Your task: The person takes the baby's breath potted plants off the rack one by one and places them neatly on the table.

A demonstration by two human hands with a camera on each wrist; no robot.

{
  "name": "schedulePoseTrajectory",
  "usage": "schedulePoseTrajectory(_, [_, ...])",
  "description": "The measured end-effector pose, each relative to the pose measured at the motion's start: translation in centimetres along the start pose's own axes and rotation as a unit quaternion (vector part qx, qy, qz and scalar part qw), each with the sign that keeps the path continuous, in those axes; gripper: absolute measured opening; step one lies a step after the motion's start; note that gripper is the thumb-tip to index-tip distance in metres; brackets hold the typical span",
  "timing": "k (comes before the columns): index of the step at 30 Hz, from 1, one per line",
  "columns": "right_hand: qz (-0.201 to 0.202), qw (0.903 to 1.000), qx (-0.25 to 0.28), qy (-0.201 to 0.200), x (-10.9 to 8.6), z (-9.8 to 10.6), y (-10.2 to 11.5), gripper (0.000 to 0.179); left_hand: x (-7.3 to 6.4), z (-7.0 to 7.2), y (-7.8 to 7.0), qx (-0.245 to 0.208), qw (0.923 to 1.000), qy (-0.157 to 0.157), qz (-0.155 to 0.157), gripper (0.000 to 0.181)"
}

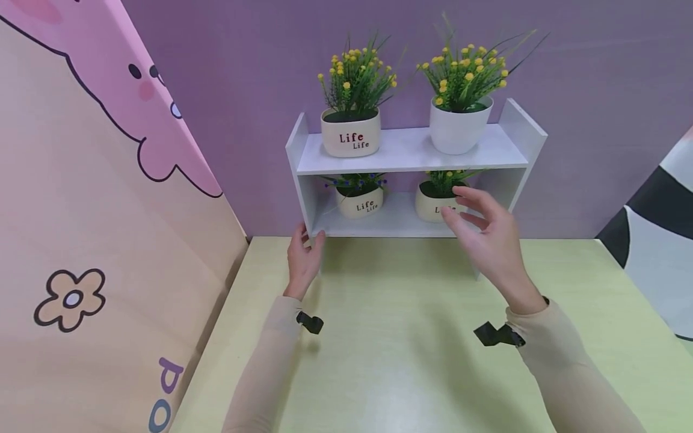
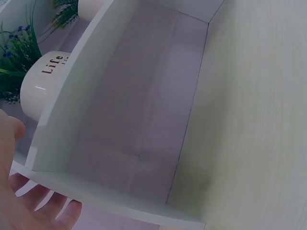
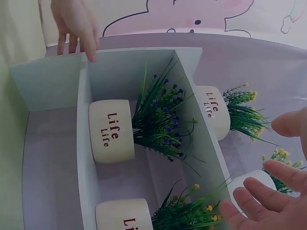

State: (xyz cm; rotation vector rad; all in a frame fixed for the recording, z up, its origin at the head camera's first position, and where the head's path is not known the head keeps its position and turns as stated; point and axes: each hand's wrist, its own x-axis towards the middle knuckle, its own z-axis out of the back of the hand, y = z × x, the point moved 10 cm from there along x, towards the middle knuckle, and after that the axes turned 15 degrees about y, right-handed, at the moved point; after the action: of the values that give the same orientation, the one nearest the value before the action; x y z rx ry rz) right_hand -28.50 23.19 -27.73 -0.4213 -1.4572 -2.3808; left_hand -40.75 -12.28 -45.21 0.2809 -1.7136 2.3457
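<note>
A white two-tier shelf [image 1: 406, 149] stands against the wall at the back of the table. My left hand [image 1: 305, 260] grips its left side panel low down, thumb at the front and fingers behind the panel in the left wrist view. In front of the lower right pot [image 1: 426, 207] hovers my right hand [image 1: 491, 243], its fingers spread and holding nothing; it partly covers that pot in the head view. The lower left pot [image 1: 358, 204], marked "Life", holds blue flowers. On the top board are a cream "Life" pot [image 1: 352, 135] and a white pot [image 1: 460, 132], both with yellow flowers.
The pale table [image 1: 379, 361] stretches out in front of the shelf. A purple wall covering [image 1: 233, 72] hangs behind it, a cartoon-printed panel [image 1: 108, 210] rises at the left, and a black-and-white printed panel [image 1: 660, 240] is at the right.
</note>
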Motion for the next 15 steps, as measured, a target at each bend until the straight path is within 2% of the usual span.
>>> schedulePoseTrajectory(7, [0.009,0.9999,0.012,0.0,0.6,-0.3,0.6,0.041,0.3,-0.2,0.2,-0.007,0.9999,-0.009,0.008,0.055])
schedulePoseTrajectory(15, [0.02,0.9995,0.025,0.002,1.0,-0.8,1.0,0.038,0.5,-0.6,1.5,-0.012,0.9988,-0.019,0.043,0.056])
